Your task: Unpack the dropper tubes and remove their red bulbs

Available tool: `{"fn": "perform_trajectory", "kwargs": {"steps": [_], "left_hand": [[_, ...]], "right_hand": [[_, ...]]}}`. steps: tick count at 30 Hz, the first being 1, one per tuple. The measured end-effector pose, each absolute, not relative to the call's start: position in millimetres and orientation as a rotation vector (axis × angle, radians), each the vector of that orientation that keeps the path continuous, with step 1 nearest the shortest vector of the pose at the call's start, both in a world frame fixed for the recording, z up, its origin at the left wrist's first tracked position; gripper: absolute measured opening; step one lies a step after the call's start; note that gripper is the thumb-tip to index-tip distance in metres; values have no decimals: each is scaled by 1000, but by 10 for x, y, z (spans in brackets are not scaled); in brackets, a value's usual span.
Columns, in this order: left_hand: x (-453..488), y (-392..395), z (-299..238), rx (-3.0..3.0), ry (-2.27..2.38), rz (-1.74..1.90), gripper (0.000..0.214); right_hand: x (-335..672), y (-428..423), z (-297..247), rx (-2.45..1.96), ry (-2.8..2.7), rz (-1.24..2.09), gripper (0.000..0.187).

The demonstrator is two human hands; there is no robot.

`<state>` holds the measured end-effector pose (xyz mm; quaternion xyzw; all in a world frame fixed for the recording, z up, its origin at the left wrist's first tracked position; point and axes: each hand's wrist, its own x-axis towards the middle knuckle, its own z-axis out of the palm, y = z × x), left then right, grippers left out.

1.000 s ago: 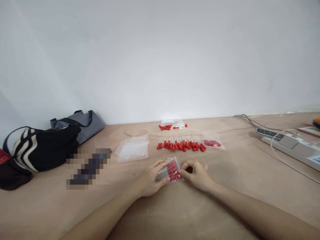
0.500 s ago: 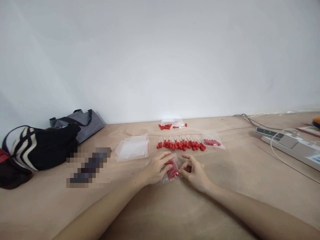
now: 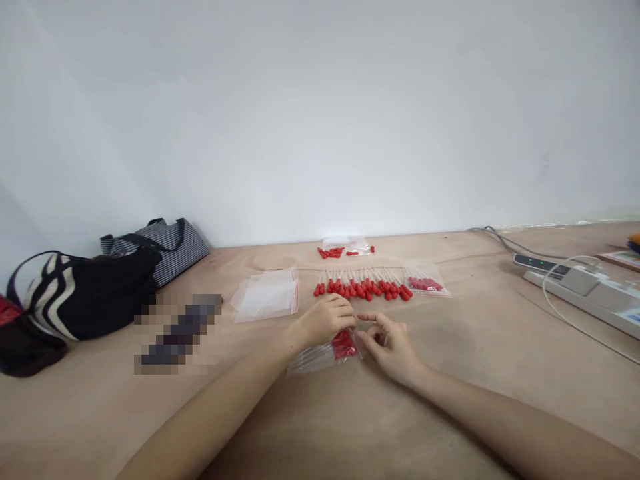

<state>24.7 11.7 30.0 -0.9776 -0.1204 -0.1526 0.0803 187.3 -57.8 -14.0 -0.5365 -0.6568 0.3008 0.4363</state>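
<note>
A clear zip bag [image 3: 313, 360] lies on the table in front of me, with red-bulbed thin sticks that look like droppers [image 3: 344, 345] inside. The fingers of my left hand [image 3: 325, 320] are bent and closed on the bag's upper right corner. At the bag's right edge, my right hand [image 3: 393, 345] pinches the plastic between thumb and curled fingers, the index finger reaching toward the left hand. Just beyond my hands is a row of loose red-bulbed droppers [image 3: 367, 288], with pale stems pointing away. To their right rests another filled bag [image 3: 425, 281].
A stack of flat clear bags [image 3: 267, 295] lies left of the row. Loose red bulbs [image 3: 331, 253] sit by the wall. Farther left are a pixelated dark object [image 3: 183, 333], a black bag [image 3: 110, 293] and a striped bag [image 3: 183, 257]. A power strip [image 3: 585, 297] with cables stands right.
My left hand has moved up and right, from lying over the bag to its upper right corner, uncovering the stems inside. My right hand has stayed nearly in place.
</note>
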Motion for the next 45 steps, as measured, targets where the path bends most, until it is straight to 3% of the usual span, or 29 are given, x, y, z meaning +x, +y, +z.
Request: {"fn": "perform_trajectory", "kwargs": {"steps": [8,17,31,45], "left_hand": [[149,60,151,-2880,-470,-668,34],[144,78,118,-2840,-391,-772,30],[124,110,91,-2775,-290,-857,24],[120,89,93,-2833,-330,-826,26]], "right_hand": [[2053,-443,-64,-1055,-2150,-42,14],[2057,-400,-66,-781,-2230,-364,18],[2044,-396,-48,-723,-2177,-413,21],[2030,-333,-119,-742,-2171,-389,9]]}}
